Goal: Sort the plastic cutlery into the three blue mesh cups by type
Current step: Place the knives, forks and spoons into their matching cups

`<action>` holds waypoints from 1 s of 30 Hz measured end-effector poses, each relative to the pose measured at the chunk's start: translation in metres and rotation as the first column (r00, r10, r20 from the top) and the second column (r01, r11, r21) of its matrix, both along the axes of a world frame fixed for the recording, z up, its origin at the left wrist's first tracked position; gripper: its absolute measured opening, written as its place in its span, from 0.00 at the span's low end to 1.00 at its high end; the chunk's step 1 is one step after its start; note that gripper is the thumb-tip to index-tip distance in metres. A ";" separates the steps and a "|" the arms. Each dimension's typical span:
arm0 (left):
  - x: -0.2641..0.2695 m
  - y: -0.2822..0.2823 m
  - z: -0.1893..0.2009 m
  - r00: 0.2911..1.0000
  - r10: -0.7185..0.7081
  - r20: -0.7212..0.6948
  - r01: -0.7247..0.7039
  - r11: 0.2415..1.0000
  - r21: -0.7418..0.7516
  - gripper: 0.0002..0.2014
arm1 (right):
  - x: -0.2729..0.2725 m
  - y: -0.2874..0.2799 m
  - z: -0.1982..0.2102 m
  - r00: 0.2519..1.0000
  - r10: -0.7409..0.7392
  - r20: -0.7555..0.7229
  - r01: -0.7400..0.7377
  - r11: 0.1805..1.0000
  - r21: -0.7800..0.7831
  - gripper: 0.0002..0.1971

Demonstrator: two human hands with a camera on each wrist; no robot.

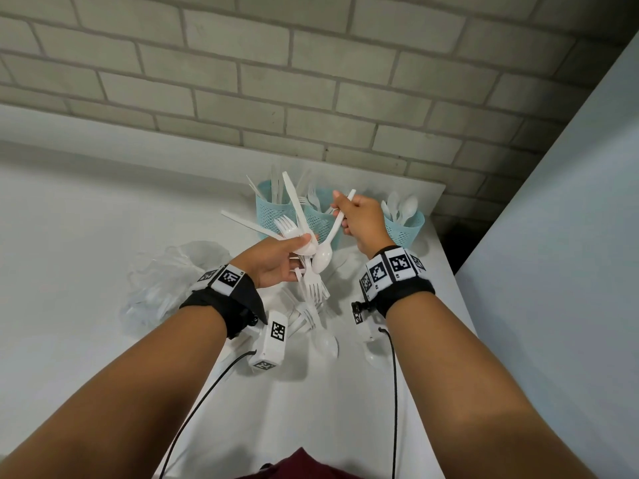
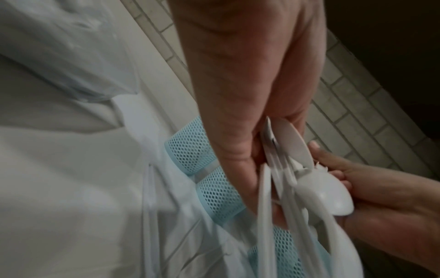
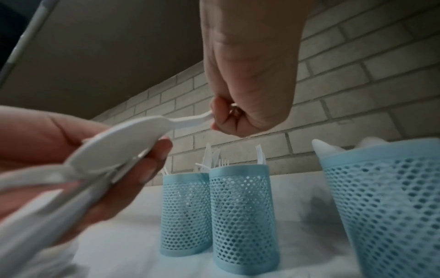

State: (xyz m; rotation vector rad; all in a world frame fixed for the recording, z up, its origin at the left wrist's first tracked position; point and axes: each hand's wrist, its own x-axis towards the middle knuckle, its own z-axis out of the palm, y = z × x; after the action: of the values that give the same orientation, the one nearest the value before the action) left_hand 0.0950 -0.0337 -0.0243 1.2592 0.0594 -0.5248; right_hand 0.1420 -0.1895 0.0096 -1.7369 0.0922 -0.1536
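My left hand (image 1: 283, 259) grips a mixed bundle of white plastic cutlery (image 1: 297, 233): forks, knives and a spoon fanning out above and below the fist. My right hand (image 1: 359, 216) pinches the handle of a white spoon (image 1: 323, 257) whose bowl lies against that bundle. Three blue mesh cups stand by the brick wall: the left cup (image 1: 268, 207) holds knives, the middle cup (image 1: 320, 219) forks, the right cup (image 1: 406, 226) spoons. In the right wrist view the spoon (image 3: 133, 139) lies across my left fingers (image 3: 142, 169), with the cups (image 3: 240, 216) behind.
A crumpled clear plastic bag (image 1: 166, 281) lies left of my left wrist. More loose forks and spoons (image 1: 318, 326) lie on the white table (image 1: 86, 305) under my hands. The table's right edge (image 1: 449, 271) runs close beside the right cup.
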 end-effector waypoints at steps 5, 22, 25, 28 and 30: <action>0.002 0.002 0.001 0.999 -0.028 0.036 0.029 0.999 -0.024 0.06 | 0.001 0.003 0.005 0.998 0.052 -0.043 -0.057 0.992 -0.108 0.09; 0.003 0.009 0.003 0.984 0.177 -0.032 -0.180 0.974 -0.135 0.07 | -0.005 -0.015 -0.003 0.938 0.308 -0.157 -0.335 0.922 -0.194 0.23; 0.003 0.007 0.005 0.984 0.175 -0.033 -0.178 0.979 -0.101 0.06 | -0.012 -0.015 -0.006 0.918 0.351 -0.183 -0.392 0.868 -0.304 0.28; 0.001 0.007 0.003 0.985 0.166 -0.040 -0.168 0.985 -0.049 0.05 | -0.014 -0.012 -0.009 0.909 0.365 -0.203 -0.416 0.839 -0.351 0.30; -0.001 0.006 0.002 0.989 0.141 -0.053 -0.142 0.990 -0.023 0.05 | -0.012 -0.009 -0.010 0.913 0.348 -0.211 -0.405 0.831 -0.381 0.34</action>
State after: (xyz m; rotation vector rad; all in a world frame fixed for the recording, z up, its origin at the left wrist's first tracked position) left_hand 0.0944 -0.0274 -0.0222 1.2053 0.1826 -0.4335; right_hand 0.1297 -0.1987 -0.0007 -2.1578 -0.2054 0.2569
